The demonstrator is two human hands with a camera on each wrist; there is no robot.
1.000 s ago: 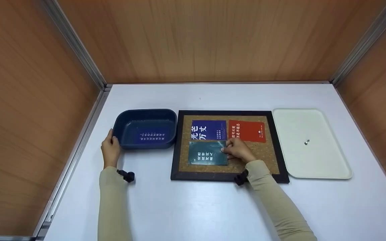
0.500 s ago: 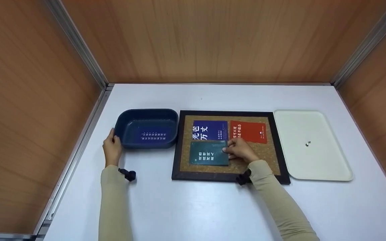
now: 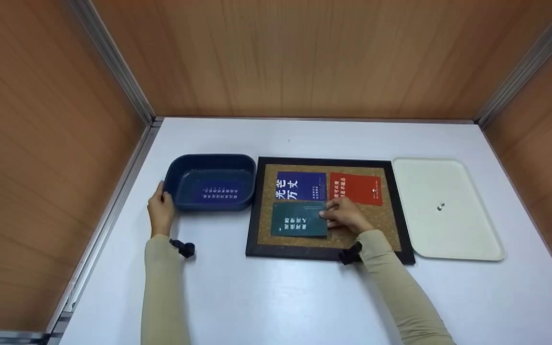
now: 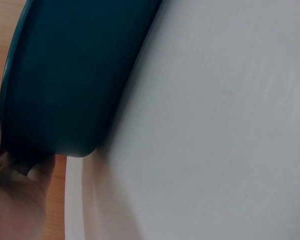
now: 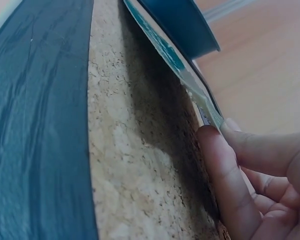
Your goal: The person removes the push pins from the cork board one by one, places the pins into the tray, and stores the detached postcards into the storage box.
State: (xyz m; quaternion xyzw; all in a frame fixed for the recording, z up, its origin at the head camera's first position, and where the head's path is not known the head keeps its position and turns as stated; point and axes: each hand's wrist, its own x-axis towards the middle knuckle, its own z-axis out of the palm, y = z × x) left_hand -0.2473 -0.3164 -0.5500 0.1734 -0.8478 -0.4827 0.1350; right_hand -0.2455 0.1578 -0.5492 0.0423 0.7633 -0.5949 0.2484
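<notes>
In the head view my left hand (image 3: 161, 211) grips the left rim of a dark blue plastic basin (image 3: 211, 207). The left wrist view has its thumb and fingers at the basin's corner. My right hand (image 3: 347, 214) pinches the right edge of a green card (image 3: 285, 212) with white lettering between thumb and index finger. In the right wrist view that card (image 5: 162, 47) stands a little off the cork, casting a shadow. Under it lies a cork board (image 3: 367, 220) in a dark frame. A blue-purple card (image 3: 309, 182) and a red card (image 3: 360, 188) lie on the board's upper half.
Another purple card (image 3: 221, 191) with white lettering lies inside the basin. Right of the board is a pale tray (image 3: 439, 177) bearing a few tiny metallic pieces (image 3: 441, 207). Wooden walls (image 3: 304, 57) enclose the white table (image 3: 281, 297) behind and at both sides.
The view has shifted slightly. My right hand keeps its pinch on the green card, which stays nearly in place over the board. The left hand still holds the basin.
</notes>
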